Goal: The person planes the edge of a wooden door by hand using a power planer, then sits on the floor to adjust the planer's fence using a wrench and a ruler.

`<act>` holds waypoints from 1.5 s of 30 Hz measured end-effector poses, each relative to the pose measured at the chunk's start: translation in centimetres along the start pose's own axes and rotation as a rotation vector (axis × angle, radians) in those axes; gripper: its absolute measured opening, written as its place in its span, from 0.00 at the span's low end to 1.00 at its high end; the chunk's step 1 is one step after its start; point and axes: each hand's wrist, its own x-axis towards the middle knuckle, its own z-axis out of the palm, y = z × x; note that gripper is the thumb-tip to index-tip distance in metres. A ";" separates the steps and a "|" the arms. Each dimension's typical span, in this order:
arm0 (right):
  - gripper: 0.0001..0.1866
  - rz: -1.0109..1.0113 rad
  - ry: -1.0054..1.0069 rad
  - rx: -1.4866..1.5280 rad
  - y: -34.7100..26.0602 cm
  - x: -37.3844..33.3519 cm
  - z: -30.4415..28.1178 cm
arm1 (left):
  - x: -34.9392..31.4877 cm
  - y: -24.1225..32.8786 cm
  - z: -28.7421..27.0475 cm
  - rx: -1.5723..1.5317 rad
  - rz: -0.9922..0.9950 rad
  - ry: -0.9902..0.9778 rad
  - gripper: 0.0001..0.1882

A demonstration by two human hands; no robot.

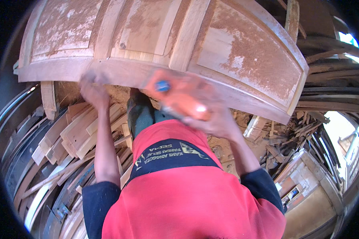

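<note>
Panel: a broad, pale-brown framed wooden panel [183,44] with recessed fields lay across the top of the frame, its near edge toward the person, seemingly so that both hands could reach that edge from a standing place.
Supports: a short upright timber post [49,99] showed below the panel at the left of the frame, and a pale slanted timber piece [254,126] below it at the right; both probably bore its weight and raised it off the ground.
Power tool: an orange handheld power tool with a round blue knob [183,93], blurred, was at the centre of the frame, over or just beside the panel's near edge; contact could not be told.
Right hand: the bare right hand [217,121] was closed around the tool's rear end, a grip that likely gave it control from behind.
Left hand: the bare left hand [93,89] was beside the near edge, left of centre; blur hid whether its fingers were spread or pressed together, or touching the wood.
Dust: reddish-brown sawdust [251,51] coated the recessed fields, perhaps caught by the raised frame around them.
Stacked boards: pale wooden boards [77,131] leaned and overlapped at the left, apparently set aside from the standing place.
</note>
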 end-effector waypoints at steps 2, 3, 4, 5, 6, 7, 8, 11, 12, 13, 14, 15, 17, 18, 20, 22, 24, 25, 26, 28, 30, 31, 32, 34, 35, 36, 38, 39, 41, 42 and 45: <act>0.25 0.228 0.191 0.074 3.7 -5.7 -1.3 | 1.7 4.4 1.4 0.055 0.073 -0.317 0.40; 0.21 0.421 0.274 0.207 4.7 -8.2 -2.0 | 1.3 5.4 2.7 -0.018 0.072 -0.272 0.42; 0.19 0.718 0.274 0.358 6.0 -11.2 -2.6 | 1.4 7.7 3.3 0.136 0.073 -0.269 0.43; 0.17 0.690 0.459 0.373 6.6 -13.4 -2.7 | 0.9 8.1 3.9 0.164 0.081 -0.218 0.43; 0.16 0.654 0.650 0.384 7.3 -15.2 -2.8 | 0.9 8.9 3.9 0.126 0.050 -0.228 0.44; 0.18 0.669 0.756 0.481 8.0 -17.0 -2.6 | 0.4 9.2 3.8 0.138 0.077 -0.230 0.44; 0.19 0.690 0.863 0.582 8.5 -18.6 -2.3 | -0.6 9.3 3.7 0.151 0.108 -0.238 0.44; 0.21 0.671 1.039 0.744 9.5 -21.1 -1.9 | -3.8 10.2 2.8 0.149 0.176 -0.266 0.44; 0.21 0.662 1.037 0.759 9.5 -21.4 -1.8 | -4.9 10.8 2.1 0.159 0.181 -0.254 0.44; 0.18 0.655 1.057 0.795 9.3 -21.7 -1.9 | -6.2 11.3 1.3 0.169 0.254 -0.307 0.43; 0.17 0.649 1.080 0.832 9.3 -21.9 -1.9 | -7.2 11.7 0.4 0.179 0.330 -0.360 0.43; 0.17 0.638 1.076 0.848 9.6 -22.2 -1.8 | -8.1 11.7 -0.5 0.192 0.332 -0.347 0.43; 0.17 0.576 1.031 0.786 10.4 -22.7 -1.3 | -9.7 11.2 -2.6 0.116 0.511 -0.428 0.41; 0.17 0.567 1.038 0.791 10.3 -22.7 -1.0 | -10.4 11.1 -3.5 0.117 0.517 -0.419 0.41; 0.17 0.612 0.928 0.560 10.1 -22.2 -0.3 | -11.9 10.2 -5.7 0.095 0.698 -0.621 0.37; 0.19 0.570 0.811 0.549 12.2 -21.5 0.4 | -14.4 7.6 -6.7 0.023 0.592 -0.835 0.34; 0.20 0.258 0.551 0.203 14.7 -19.4 1.0 | -17.1 5.6 -7.3 0.015 0.177 -0.924 0.34; 0.20 0.235 0.534 0.201 14.6 -17.9 0.7 | -18.9 3.3 -6.8 -0.033 -0.104 -0.944 0.34; 0.22 0.349 0.332 0.277 14.2 -16.5 0.3 | -20.4 1.0 -6.3 -0.092 -0.383 -0.959 0.34; 0.25 0.455 0.128 0.334 13.9 -13.2 -0.1 | -21.8 -1.7 -6.7 -0.149 -0.432 -0.934 0.35; 0.28 0.194 0.091 0.201 13.3 -9.7 0.6 | -23.1 -3.2 -7.9 -0.203 -0.484 -0.911 0.35; 0.29 0.102 0.075 0.154 13.3 -8.1 0.9 | -23.9 -3.6 -8.8 -0.234 -0.502 -0.856 0.35; 0.29 0.132 -0.026 0.188 13.5 -6.7 1.4 | -24.5 -4.1 -9.6 -0.263 -0.520 -0.802 0.35; 0.30 0.148 -0.149 0.210 13.5 -4.8 2.0 | -26.1 -4.6 -11.0 -0.286 -0.560 -0.774 0.35; 0.30 0.148 -0.168 0.201 13.5 -4.2 2.1 | -26.6 -4.0 -11.9 -0.295 -0.613 -0.724 0.35; 0.30 0.143 -0.192 0.199 13.4 -3.6 2.2 | -27.6 -3.9 -12.9 -0.294 -0.669 -0.669 0.35; 0.30 0.115 -0.216 0.172 13.7 -3.0 2.4 | -31.4 -6.3 -12.3 -0.357 -0.715 -0.653 0.35; 0.30 0.099 -0.220 0.152 13.7 -2.8 2.4 | -32.8 -6.6 -12.3 -0.337 -0.787 -0.698 0.35; 0.30 0.117 -0.232 0.067 14.0 -2.4 2.5 | -34.2 -5.1 -12.8 -0.312 -0.895 -0.754 0.35; 0.30 0.130 -0.234 -0.008 13.6 -2.0 2.5 | -34.8 -4.8 -13.1 -0.316 -0.907 -0.755 0.35; 0.31 0.153 -0.314 -0.111 10.7 -0.1 2.3 | -36.7 -4.7 -13.5 -0.355 -0.888 -0.728 0.36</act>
